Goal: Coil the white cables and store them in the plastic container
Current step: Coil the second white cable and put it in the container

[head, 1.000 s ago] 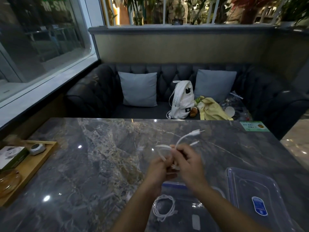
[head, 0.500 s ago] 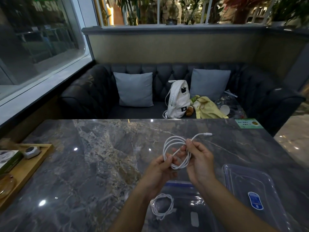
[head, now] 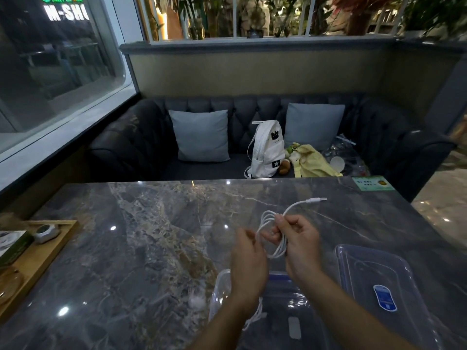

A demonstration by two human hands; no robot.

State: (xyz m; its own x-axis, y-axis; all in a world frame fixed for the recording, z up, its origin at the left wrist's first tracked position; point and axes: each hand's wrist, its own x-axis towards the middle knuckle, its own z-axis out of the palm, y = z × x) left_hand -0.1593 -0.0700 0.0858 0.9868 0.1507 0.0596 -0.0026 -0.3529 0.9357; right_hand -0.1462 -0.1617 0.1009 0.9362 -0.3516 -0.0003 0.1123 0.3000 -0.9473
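Dark tufted sofa (head: 141, 147) runs behind a grey marble table (head: 126, 248). On the table's near right, a clear lid (head: 374, 269) lies flat, just beside the open plastic container (head: 303, 299). A wooden tray (head: 50, 251) sits at the table's left edge. Two grey cushions (head: 202, 135) and a white backpack (head: 267, 152) rest on the sofa seat.

Both hands meet above the table, just beyond the container. Right hand (head: 300, 243): thumb and forefinger pinch the top of a white cable (head: 278, 251) wound in several loops, with the other fingers curled round them. Left hand (head: 249, 258): blurred, against the coil's left side; grip cannot be determined.

A second white cable (head: 255, 317) lies coiled inside the container, partly hidden by the left forearm. The held cable's plug end (head: 317, 199) juts free, up and right of the coil.
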